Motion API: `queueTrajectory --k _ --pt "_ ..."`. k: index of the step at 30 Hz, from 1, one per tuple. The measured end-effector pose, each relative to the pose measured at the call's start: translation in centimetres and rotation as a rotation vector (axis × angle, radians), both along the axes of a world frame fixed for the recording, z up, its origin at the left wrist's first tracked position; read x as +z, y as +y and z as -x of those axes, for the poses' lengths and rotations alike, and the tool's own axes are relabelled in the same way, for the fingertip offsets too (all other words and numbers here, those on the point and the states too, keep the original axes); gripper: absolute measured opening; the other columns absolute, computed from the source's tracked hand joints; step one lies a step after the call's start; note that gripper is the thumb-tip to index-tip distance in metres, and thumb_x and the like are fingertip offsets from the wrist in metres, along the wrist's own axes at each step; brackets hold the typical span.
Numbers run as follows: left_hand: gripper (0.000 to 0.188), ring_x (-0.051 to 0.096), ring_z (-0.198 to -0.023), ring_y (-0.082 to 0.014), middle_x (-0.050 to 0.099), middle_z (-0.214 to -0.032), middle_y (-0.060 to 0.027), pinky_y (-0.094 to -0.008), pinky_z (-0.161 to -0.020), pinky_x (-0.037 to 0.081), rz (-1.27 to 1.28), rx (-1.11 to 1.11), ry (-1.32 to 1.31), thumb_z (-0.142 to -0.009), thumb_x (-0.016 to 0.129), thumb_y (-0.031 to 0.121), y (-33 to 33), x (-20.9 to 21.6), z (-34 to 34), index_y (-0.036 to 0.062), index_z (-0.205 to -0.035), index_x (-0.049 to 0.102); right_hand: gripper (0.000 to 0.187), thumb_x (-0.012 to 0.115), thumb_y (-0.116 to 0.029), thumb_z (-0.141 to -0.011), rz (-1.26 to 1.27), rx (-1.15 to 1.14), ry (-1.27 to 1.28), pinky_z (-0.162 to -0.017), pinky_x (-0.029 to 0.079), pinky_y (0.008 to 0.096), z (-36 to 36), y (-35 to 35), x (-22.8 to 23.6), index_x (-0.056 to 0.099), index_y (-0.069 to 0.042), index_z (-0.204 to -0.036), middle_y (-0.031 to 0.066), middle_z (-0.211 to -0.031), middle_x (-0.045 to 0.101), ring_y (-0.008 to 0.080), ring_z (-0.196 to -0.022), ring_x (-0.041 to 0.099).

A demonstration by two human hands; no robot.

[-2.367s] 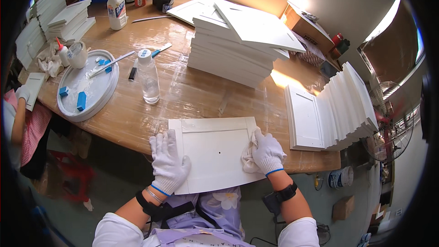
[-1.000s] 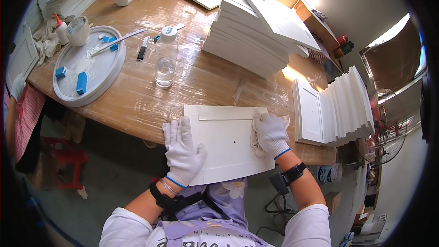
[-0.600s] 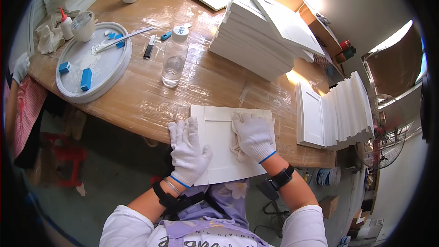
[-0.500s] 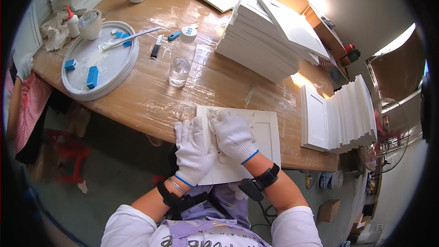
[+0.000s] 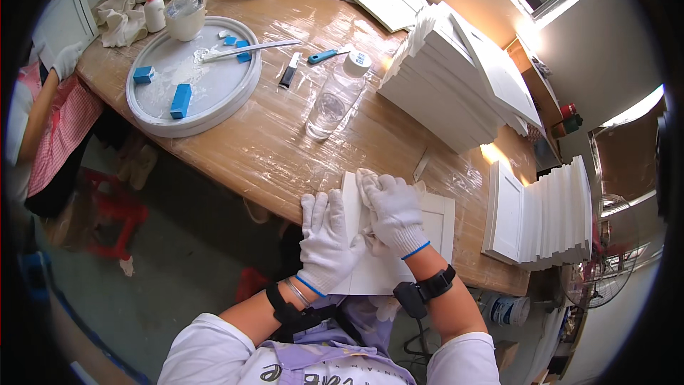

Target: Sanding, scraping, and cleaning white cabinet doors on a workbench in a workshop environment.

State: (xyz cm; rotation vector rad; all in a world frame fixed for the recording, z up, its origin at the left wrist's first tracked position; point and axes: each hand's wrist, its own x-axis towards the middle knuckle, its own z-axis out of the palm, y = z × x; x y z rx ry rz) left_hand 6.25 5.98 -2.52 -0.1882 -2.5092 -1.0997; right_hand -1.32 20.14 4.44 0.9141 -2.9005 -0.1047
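White panel [image 5: 420, 242] lies flat at the near edge of the counter [image 5: 271, 150], long side running left to right. The left hand [image 5: 326, 241] presses flat on its left end, fingers spread. The right hand [image 5: 394, 214] sits right beside it, fingers curled around a rag [image 5: 367, 184] on the panel's far-left corner.

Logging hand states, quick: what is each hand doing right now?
Left hand: open, fingers spread, pressing flat on the white panel.
Right hand: closed on a white cloth, pressed on the panel.

Gloved left hand [image 5: 329, 239], right hand [image 5: 394, 212] pressing cloth [image 5: 365, 184] on white panel [image 5: 434, 224]
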Motion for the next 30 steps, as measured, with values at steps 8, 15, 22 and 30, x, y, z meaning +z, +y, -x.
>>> queueTrajectory --k 8,15,22,30 --pt "0.099 0.036 -0.127 -0.0524 0.044 -0.129 -0.0341 -0.0610 -0.114 0.014 -0.035 -0.053 0.034 -0.071 0.071 0.023 0.1 0.2 0.2 -0.0117 -0.145 0.015 0.039 0.060 -0.018 -0.078 -0.074 -0.106 0.065 -0.073 0.047 0.0423 0.1 -1.1 -1.0 0.062 -0.008 -0.116 0.0101 -0.095 0.059 0.0313 -0.090 0.059" --pt "0.105 0.036 -0.127 -0.0522 0.043 -0.130 -0.0299 -0.0612 -0.114 0.015 -0.024 -0.031 0.020 -0.070 0.074 0.022 -0.6 0.2 0.1 -0.0086 -0.148 0.011 0.031 0.059 -0.018 -0.080 -0.062 -0.157 0.015 -0.071 0.048 0.0433 -0.6 2.2 -0.3 0.063 -0.007 -0.109 0.0113 -0.093 0.060 0.0319 -0.085 0.059" --pt "0.106 0.033 -0.130 -0.0487 0.042 -0.131 -0.0323 -0.0605 -0.115 0.013 -0.038 -0.066 0.008 -0.070 0.076 0.029 0.0 0.8 0.2 -0.0144 -0.145 0.013 0.026 0.057 -0.018 -0.083 0.033 -0.070 0.016 -0.070 0.048 0.0428 -0.1 -3.5 -0.1 0.065 -0.007 -0.105 0.0135 -0.089 0.061 0.0320 -0.085 0.060" --pt "0.110 0.035 -0.129 -0.0478 0.043 -0.130 -0.0310 -0.0607 -0.115 0.014 0.019 -0.070 0.027 -0.069 0.077 0.032 0.0 -0.3 0.4 -0.0142 -0.145 0.013 0.021 0.054 -0.018 -0.087 0.000 -0.070 0.024 -0.066 0.050 0.0424 0.8 -4.3 0.3 0.065 -0.006 -0.100 0.0142 -0.089 0.062 0.0306 -0.085 0.062"
